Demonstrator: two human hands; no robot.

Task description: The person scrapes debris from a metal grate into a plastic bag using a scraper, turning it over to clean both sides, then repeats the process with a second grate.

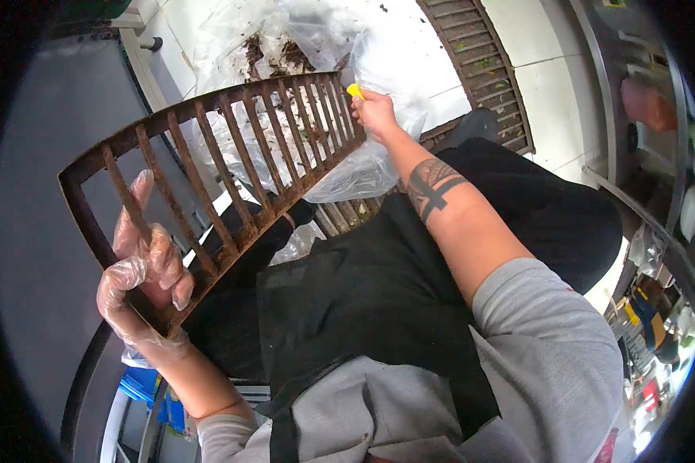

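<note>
A long rusty metal drain grate (274, 214) is held up at a slant across the left half of the head view. Its near end is gripped by my left hand (150, 262), which wears a clear plastic glove; the fingers curl between the bars and around the frame. At the far end, my bare right hand (374, 114) is closed around the yellow handle of a scraper (354, 90). The scraper's blade lies against or very near the grate's end; exact contact cannot be made out. Below the grate spreads a clear plastic bag (378, 62) with dark rusty debris (289, 55) on it.
Another slatted grate (490, 77) runs along the white tiled floor (552, 85) at upper right. A large dark grey panel (54, 154) stands close on the left. Metal shelving (647, 202) with assorted items borders the right side.
</note>
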